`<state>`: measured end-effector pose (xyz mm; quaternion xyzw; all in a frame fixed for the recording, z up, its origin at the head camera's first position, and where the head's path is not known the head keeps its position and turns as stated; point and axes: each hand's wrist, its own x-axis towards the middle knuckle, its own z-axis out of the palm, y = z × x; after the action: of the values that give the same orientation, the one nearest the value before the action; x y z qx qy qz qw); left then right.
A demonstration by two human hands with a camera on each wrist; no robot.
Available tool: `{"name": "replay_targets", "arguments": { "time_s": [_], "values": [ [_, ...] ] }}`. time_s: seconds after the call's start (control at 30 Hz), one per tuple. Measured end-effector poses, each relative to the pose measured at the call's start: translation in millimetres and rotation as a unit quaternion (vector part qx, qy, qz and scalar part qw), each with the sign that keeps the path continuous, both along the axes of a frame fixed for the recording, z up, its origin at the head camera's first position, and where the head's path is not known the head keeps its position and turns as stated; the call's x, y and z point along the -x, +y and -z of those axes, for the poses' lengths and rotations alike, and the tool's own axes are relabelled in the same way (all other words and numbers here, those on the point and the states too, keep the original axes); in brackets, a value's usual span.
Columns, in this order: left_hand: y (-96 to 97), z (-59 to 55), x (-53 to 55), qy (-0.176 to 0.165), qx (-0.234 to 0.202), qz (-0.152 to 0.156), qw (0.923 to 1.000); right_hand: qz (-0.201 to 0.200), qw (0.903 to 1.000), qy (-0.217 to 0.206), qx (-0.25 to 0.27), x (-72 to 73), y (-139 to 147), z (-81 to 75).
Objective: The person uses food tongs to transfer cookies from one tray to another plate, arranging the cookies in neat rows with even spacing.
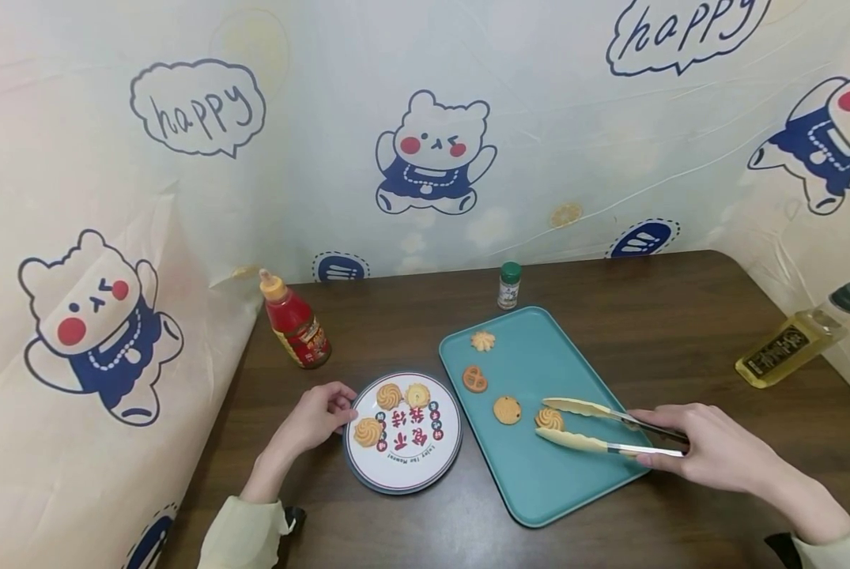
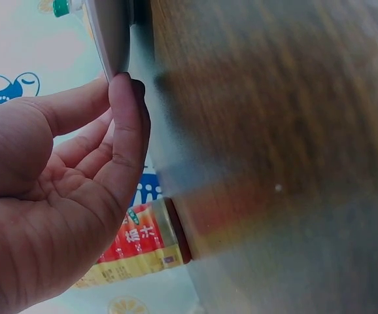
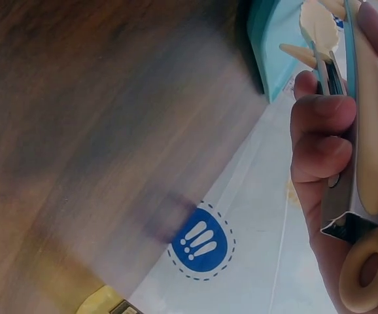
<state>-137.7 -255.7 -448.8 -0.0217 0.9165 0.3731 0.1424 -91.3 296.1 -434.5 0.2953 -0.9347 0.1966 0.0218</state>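
A left sleeve (image 1: 245, 536) and a right sleeve (image 1: 843, 547), both pale, reach in at the bottom edge of the head view, closest to the camera. The left hand (image 1: 321, 415) pinches the rim of a round white plate (image 1: 403, 476) between thumb and fingertips; a second rim shows beneath. On the plate sit a swirled cookie (image 1: 389, 397), a pale round cookie (image 1: 417, 395) beside it, and another swirl (image 1: 368, 431) nearest the pinching fingers.

The right hand (image 1: 709, 446) grips the tongs (image 1: 587, 408), its fingers curled about the metal handle (the wrist view also shows a beige ring at the end). The yellowish tips stand apart, one on each side of a ridged cookie (image 1: 550, 420) on the teal tray (image 1: 574, 470); I cannot tell whether they touch it. The tray lies just right of the plate, and up its left side run a round biscuit (image 1: 507, 410), a pretzel-shaped cookie (image 1: 475, 379) and a flower-shaped cookie (image 1: 483, 341).

On the brown table (image 1: 496, 545), a red sauce bottle (image 1: 298, 328) stands beyond the left hand, a green-capped jar (image 1: 509, 288) just behind the tray, and an oil bottle (image 1: 787, 348) far right. A cloth (image 1: 311, 190) printed with bears hangs behind.
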Motion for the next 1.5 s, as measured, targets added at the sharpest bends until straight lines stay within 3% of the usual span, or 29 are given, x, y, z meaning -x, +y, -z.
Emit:
{"name": "replay_targets", "arguments": {
  "time_s": [0.5, 0.87, 1.27, 1.5],
  "values": [
    [-2.0, 1.2, -0.7, 0.003, -0.006, 0.001, 1.0000, -0.002, 0.9999, 0.005, 0.010, 2.2, -0.4, 1.4],
    [-1.8, 1.3, -0.5, 0.006, -0.003, 0.004, 1.0000, 0.006, 0.9998, -0.014, 0.016, 8.3, -6.4, -3.8],
    [-0.5, 1.4, -1.3, 0.002, 0.001, -0.001, 1.0000, -0.029, 0.9987, -0.028, 0.033, 20.3, -31.1, -11.7],
    [-0.3, 0.4, -0.1, -0.001, 0.004, -0.001, 1.0000, -0.028, 0.9977, -0.033, 0.052, 27.1, -47.8, -17.7]
  ]
}}
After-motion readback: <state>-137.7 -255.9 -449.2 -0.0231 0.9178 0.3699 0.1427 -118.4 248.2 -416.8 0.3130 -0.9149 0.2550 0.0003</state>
